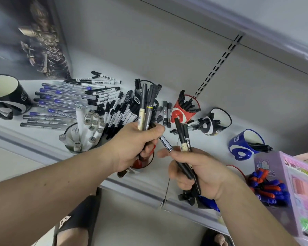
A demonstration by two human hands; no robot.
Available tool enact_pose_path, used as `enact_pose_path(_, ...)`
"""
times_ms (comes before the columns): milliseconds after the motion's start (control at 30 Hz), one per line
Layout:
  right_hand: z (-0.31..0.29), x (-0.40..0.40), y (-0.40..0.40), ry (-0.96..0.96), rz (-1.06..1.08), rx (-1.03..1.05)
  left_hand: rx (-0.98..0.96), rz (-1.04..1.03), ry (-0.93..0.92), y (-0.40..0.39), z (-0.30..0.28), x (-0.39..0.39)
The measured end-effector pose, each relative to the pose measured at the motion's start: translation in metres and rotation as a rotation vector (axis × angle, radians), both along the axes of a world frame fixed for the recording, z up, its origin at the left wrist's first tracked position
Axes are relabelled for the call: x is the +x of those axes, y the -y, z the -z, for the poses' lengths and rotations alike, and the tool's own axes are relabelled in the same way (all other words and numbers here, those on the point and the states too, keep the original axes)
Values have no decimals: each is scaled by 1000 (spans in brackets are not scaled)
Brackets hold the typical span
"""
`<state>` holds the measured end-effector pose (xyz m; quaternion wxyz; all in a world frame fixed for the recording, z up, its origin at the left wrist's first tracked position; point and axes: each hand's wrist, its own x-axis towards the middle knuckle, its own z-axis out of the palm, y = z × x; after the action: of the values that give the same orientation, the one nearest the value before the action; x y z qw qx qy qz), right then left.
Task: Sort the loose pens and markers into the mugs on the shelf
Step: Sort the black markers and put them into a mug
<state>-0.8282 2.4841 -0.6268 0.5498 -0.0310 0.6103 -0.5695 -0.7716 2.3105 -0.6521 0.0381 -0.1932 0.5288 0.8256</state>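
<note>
Above the shelf (43,155) edge we see the left hand (133,144) gripping a bundle of pens (146,107) pointing up and away, long axis near upright, while the right hand (199,169) clutches a second bunch of black pens (182,137), tips up and leaning slightly left. Behind them lie loose markers (117,110) and blue pens (60,102) flat on the shelf, with a red mug (180,110), a black-and-white mug (215,121) and a blue mug (245,142) to the right. Our hands hide the pens' lower ends and most of a mug under the left hand.
</note>
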Motion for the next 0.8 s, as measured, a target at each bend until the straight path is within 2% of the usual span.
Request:
enact_pose_path(67,5,3,-1,-12,-55,-10,-32,57,-27,1,-2,1)
enact_pose_path(133,7,5,0,-31,-20,-37,-75,119,-42,1,-1,3)
enact_pose_path(300,1,-10,0,50,413,-58,-173,162,-17,0,3,9)
enact_pose_path(433,-5,-20,0,23,496,-89,-109,143,-26,4,5,7)
enact_pose_path(533,-10,-33,-3,44,565,-129,13,132,-35,6,4,6)
enact_pose_path(633,-16,-45,-7,11,475,-47,89,159,-22,8,1,7)
enact_pose_path(800,-20,-43,-5,1,56,74,67,313,-10,10,2,6)
